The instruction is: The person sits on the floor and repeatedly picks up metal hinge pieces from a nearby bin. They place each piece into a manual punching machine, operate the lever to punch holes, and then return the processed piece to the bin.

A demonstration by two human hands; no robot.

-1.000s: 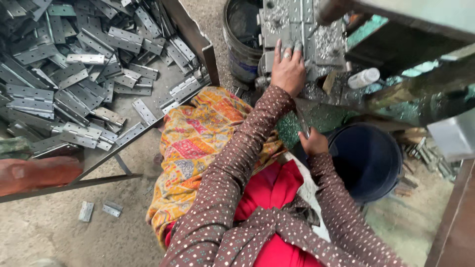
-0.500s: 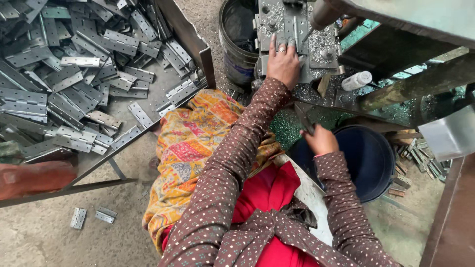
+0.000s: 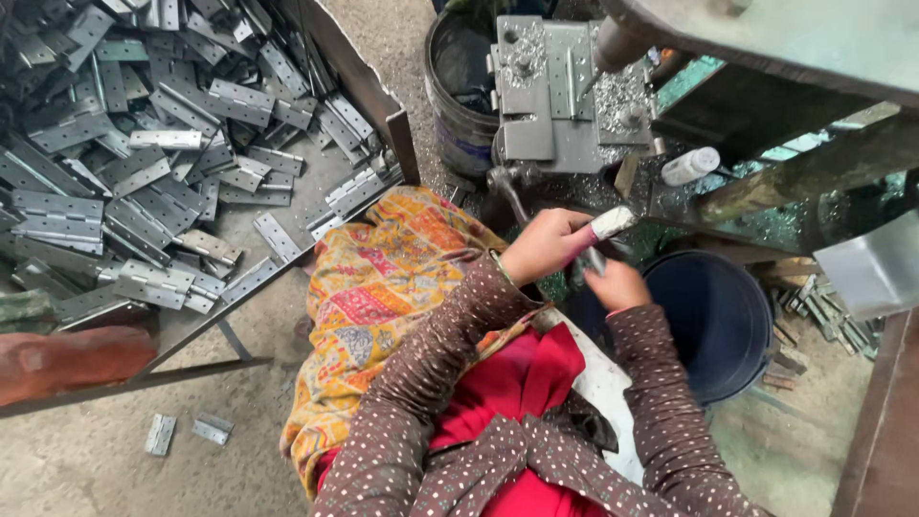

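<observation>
My left hand (image 3: 548, 245) is closed on a grey metal hinge (image 3: 613, 222), whose pale end sticks out past the fingers. It is held just below the grey machine plate (image 3: 546, 96). Right beside it and slightly lower, my right hand (image 3: 617, 284) has its fingers curled at the hinge's lower end. Whether it grips the hinge is hidden. Both hands are over the left rim of a dark blue bucket (image 3: 728, 325). Both arms are in brown dotted sleeves.
A large pile of grey hinges (image 3: 144, 153) fills a metal tray at the left. A dark bucket (image 3: 459, 86) stands behind the machine, with a small white bottle (image 3: 689, 165) to the right. Two loose hinges (image 3: 182, 431) lie on the floor. An orange patterned cloth (image 3: 383, 297) covers my lap.
My left hand has come down off the machine plate towards me, now with a hinge in it, and met my right hand, which rose slightly.
</observation>
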